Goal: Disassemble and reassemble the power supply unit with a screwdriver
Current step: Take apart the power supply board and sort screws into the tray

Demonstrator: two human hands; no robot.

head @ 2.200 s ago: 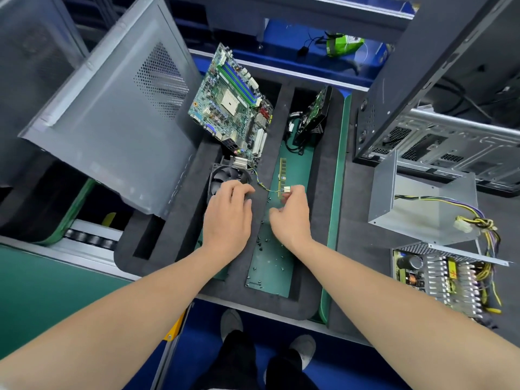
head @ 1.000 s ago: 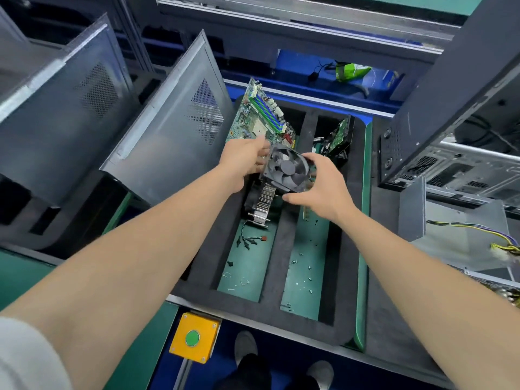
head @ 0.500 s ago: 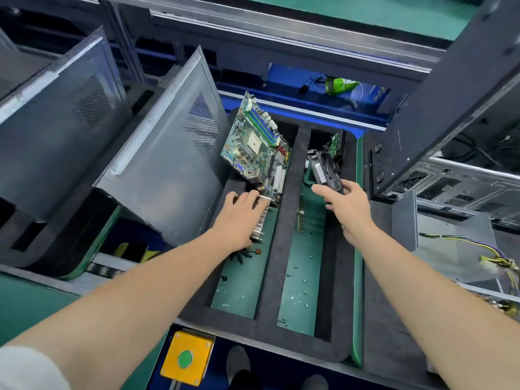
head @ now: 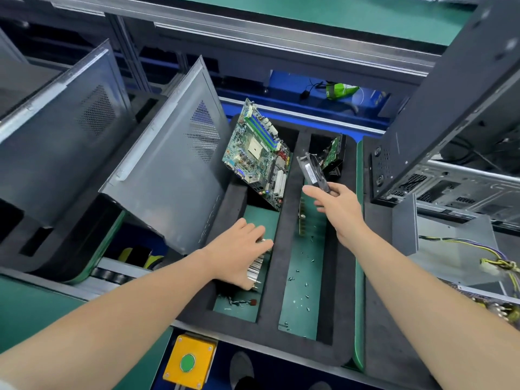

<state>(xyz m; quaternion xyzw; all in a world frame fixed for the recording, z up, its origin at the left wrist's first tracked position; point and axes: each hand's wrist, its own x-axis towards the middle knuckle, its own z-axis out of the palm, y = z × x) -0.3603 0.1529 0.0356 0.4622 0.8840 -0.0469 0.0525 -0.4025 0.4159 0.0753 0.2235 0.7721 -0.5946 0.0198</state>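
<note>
My right hand (head: 336, 206) pinches a black cooling fan (head: 312, 171) by its lower edge and holds it upright over the right slot of the black foam tray (head: 284, 249). My left hand (head: 239, 254) lies over a finned metal heatsink (head: 257, 267) in the left slot, its fingers curled round the top. The power supply's grey metal cover (head: 450, 249) stands at the right, with its yellow and black wire bundle (head: 503, 264) beside it. No screwdriver is in view.
A green motherboard (head: 257, 153) leans at the back of the left slot. A memory stick (head: 302, 218) and several loose screws (head: 302, 280) lie in the right slot. Grey case panels (head: 168, 175) lean at left; an open computer case (head: 450, 114) stands at right. A yellow box with a green button (head: 190, 361) sits below.
The fan has come off the heatsink and my right hand has carried it over the right slot. My left hand has moved down with the heatsink into the left slot.
</note>
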